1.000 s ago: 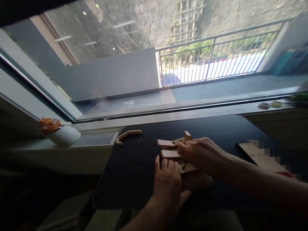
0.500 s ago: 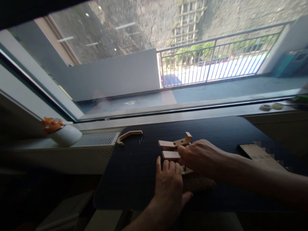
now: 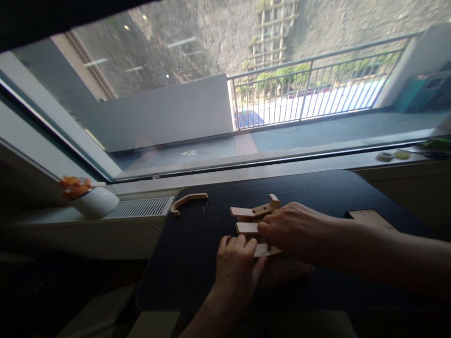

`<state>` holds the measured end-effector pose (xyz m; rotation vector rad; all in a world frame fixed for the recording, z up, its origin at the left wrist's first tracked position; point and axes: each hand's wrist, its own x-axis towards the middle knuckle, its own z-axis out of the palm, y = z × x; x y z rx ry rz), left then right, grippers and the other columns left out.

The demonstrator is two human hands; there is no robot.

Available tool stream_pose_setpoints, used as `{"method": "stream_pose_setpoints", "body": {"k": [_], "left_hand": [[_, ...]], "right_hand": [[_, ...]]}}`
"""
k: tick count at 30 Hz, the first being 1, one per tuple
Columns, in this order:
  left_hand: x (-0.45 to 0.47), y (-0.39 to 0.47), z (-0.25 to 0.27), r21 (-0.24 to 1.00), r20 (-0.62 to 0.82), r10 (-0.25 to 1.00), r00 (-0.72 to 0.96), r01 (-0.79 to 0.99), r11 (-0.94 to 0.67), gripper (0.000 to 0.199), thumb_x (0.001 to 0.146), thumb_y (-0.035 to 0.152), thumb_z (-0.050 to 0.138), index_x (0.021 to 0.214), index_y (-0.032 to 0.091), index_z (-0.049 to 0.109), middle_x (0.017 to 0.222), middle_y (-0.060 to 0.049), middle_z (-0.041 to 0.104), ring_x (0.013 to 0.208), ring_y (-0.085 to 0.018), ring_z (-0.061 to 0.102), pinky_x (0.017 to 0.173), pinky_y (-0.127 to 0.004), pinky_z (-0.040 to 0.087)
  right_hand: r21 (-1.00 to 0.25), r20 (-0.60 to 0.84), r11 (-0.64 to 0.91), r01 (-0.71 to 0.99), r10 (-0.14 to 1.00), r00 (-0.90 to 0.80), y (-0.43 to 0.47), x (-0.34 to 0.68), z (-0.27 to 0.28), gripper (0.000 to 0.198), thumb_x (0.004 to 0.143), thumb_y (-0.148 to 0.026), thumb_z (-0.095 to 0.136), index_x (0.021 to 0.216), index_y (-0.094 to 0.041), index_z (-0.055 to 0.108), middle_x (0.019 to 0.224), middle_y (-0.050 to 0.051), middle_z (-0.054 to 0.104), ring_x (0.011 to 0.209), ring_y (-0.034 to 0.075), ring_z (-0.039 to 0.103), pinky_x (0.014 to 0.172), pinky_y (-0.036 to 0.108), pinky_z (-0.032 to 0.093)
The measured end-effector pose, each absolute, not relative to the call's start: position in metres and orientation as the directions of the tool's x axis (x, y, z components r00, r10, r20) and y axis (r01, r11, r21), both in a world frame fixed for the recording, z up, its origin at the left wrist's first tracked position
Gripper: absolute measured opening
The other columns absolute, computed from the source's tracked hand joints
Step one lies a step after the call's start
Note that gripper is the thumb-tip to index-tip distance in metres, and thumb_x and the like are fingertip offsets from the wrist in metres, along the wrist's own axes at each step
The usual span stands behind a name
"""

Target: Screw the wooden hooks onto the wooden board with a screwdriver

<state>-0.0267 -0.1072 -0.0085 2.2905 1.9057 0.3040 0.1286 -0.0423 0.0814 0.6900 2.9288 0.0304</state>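
Left hand point(image 3: 235, 262) pinches near wooden piece point(image 3: 260, 251) on table point(image 3: 186, 263), probably steadying it; right hand point(image 3: 287, 227) curled closed above, any grip hidden. Middle piece point(image 3: 246, 228) and far piece point(image 3: 262, 210) lie just beyond; loose hook point(image 3: 187, 198) and metal pins point(image 3: 206, 205) sit left, likely set aside.

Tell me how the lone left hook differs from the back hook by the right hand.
The left hook rests on its side; the back hook has its broad face up. The back hook shows dark holes; the left hook shows none. The left hook lies apart; the back hook is by the right hand. Both are bent, pale wood.
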Motion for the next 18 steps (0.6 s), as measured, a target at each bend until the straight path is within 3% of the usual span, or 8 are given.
{"method": "stream_pose_setpoints", "body": {"k": [4,7,9,12,15,18], "left_hand": [[-0.025,-0.104,-0.013,0.263,0.078,0.982,0.171,0.947,-0.185,0.018,0.086,0.03,0.06,0.099,0.022,0.07,0.093,-0.006,0.067,0.092,-0.028,0.061,0.092,-0.048,0.044],[-0.028,-0.108,-0.023,0.308,0.122,0.979,0.165,0.931,-0.195,0.036,0.082,0.033,0.066,0.115,0.021,0.065,0.101,-0.008,0.065,0.095,-0.029,0.06,0.092,-0.049,0.044],[-0.032,-0.115,-0.036,0.362,0.192,0.966,0.172,0.903,-0.233,0.072,0.074,0.038,0.073,0.138,0.018,0.047,0.118,-0.012,0.061,0.105,-0.032,0.057,0.095,-0.05,0.043],[-0.039,-0.128,-0.06,0.413,0.299,0.943,0.15,0.87,-0.269,0.108,0.063,0.044,0.081,0.15,0.021,0.022,0.141,-0.017,0.043,0.123,-0.036,0.046,0.101,-0.05,0.041],[-0.04,-0.132,-0.074,0.413,0.324,0.932,0.159,0.863,-0.291,0.113,0.06,0.037,0.083,0.151,0.027,0.017,0.145,-0.015,0.038,0.125,-0.036,0.045,0.102,-0.051,0.041],[-0.036,-0.117,-0.071,0.435,0.299,0.946,0.128,0.864,-0.254,0.104,0.062,0.033,0.082,0.149,0.027,0.025,0.14,-0.013,0.043,0.123,-0.034,0.047,0.103,-0.051,0.039]], "right_hand": [[0.159,-0.165,0.815,0.556,0.578,-0.799,-0.045,0.118,0.08,0.01,0.085,-0.009,0.059,0.079,-0.014,0.066,0.069,0.006,0.067,0.059,0.018,0.064,0.05,0.027,0.034],[0.179,-0.151,0.736,0.653,0.676,-0.721,-0.042,0.114,0.084,0.021,0.093,-0.019,0.051,0.083,-0.013,0.068,0.074,0.009,0.07,0.066,0.022,0.068,0.054,0.028,0.038],[0.136,-0.169,0.744,0.654,0.668,-0.725,-0.04,0.116,0.088,0.025,0.095,-0.025,0.049,0.085,-0.014,0.069,0.08,0.01,0.071,0.073,0.024,0.069,0.057,0.029,0.04],[0.027,-0.218,0.8,0.6,0.59,-0.777,-0.037,0.123,0.096,0.015,0.09,-0.024,0.057,0.088,-0.016,0.069,0.083,0.006,0.072,0.078,0.023,0.069,0.06,0.029,0.04],[-0.02,-0.28,0.85,0.527,0.501,-0.819,-0.031,0.127,0.099,0.01,0.087,-0.014,0.059,0.085,-0.017,0.069,0.082,0.003,0.072,0.077,0.02,0.067,0.061,0.028,0.038],[0.009,-0.286,0.85,0.527,0.507,-0.813,-0.016,0.127,0.099,0.013,0.09,-0.017,0.056,0.088,-0.016,0.069,0.083,0.005,0.072,0.077,0.02,0.066,0.062,0.029,0.038]]}}
